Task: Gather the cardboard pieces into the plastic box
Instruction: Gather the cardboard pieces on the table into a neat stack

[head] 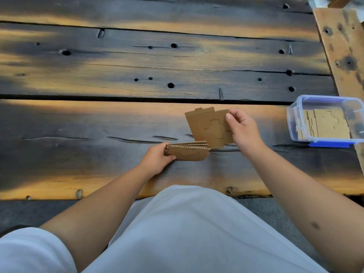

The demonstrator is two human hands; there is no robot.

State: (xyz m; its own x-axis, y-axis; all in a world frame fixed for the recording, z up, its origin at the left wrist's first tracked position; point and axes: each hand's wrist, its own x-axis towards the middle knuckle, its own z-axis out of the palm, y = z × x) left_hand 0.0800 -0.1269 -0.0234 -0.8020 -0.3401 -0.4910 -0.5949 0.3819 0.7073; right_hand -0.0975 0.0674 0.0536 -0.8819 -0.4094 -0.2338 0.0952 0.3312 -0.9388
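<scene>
Nearest, the person's lap in pale grey cloth, both bare forearms reaching out over the front edge of the table (82,123), a dark scorched-looking plank top with knot holes and cracks.

Left hand (155,159): grip closed on a small stack of cardboard pieces (188,151), thumb on top at the near-left corner, fingers underneath. Stack is held about flat, low over the near plank; can't tell whether it touches the wood. Corrugated edges show at the far side, roughly three or four layers, and the top piece has a cut outline in it.

Right hand (243,128): grip closed on a pair of upright cardboard pieces (209,126), thumb pressing the top right corner of the front piece, fingers behind and hidden. The two sheets overlap and are fanned slightly, the back one sticking out to the left with a tabbed top edge. The front one has a curved cut pattern. Their lower edge sits just beyond the left-hand stack, very near it; contact is unclear.

Further right, well apart from both hands, the plastic box (295,119) stands at the right edge of the table, clear with a blue latch on its near side, no lid on. Inside it lie more flat cardboard pieces (328,126), covering most of the bottom.

Far right, beyond the box, a lighter wooden beam (340,46) runs away from the viewer.
</scene>
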